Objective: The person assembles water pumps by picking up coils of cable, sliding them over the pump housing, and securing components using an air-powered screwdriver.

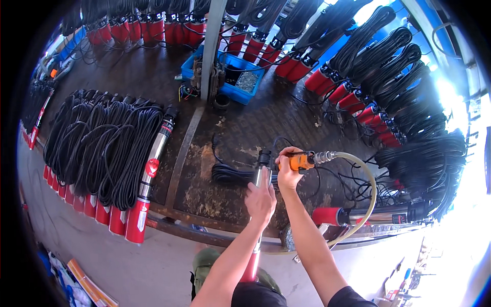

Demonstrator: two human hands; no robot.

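My left hand is closed around the upper part of a slim silver and red submersible pump, with a finger stretched along its metal tube. The pump lies across the bench's front edge, its black top pointing away from me and its red end by my lap. In my right hand is an orange air-powered tool, close to the right of the pump's top. Its working tip is hidden by my fingers. A pale hose runs from its metal coupling. Bundled black cable lies left of the pump.
Finished-looking pumps with coiled black cables lie in a row at the left. More red-ended pumps line the back and right. A blue bin of small metal parts stands behind a grey post. Another pump lies at the right edge.
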